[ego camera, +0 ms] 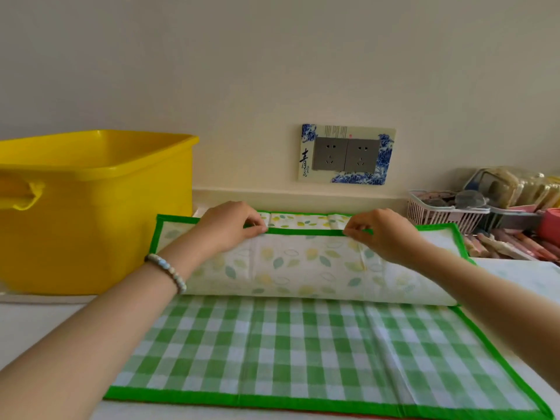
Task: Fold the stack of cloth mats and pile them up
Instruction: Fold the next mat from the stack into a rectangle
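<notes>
A leaf-print cloth mat [303,265] with a green border lies doubled over away from me, its fold line facing me and its green edge near the wall. My left hand [230,225] pinches that green edge at the left. My right hand [385,234] pinches the same edge at the right. Beneath it, spread flat toward me, lies a green-and-white checked mat [288,353] with a green border. A red edge of another mat [333,415] peeks out below its near border.
A large yellow plastic tub [91,207] stands at the left on the white table [36,328]. A pink basket [445,213] and packets crowd the back right. A double wall socket [345,154] sits on the wall straight ahead.
</notes>
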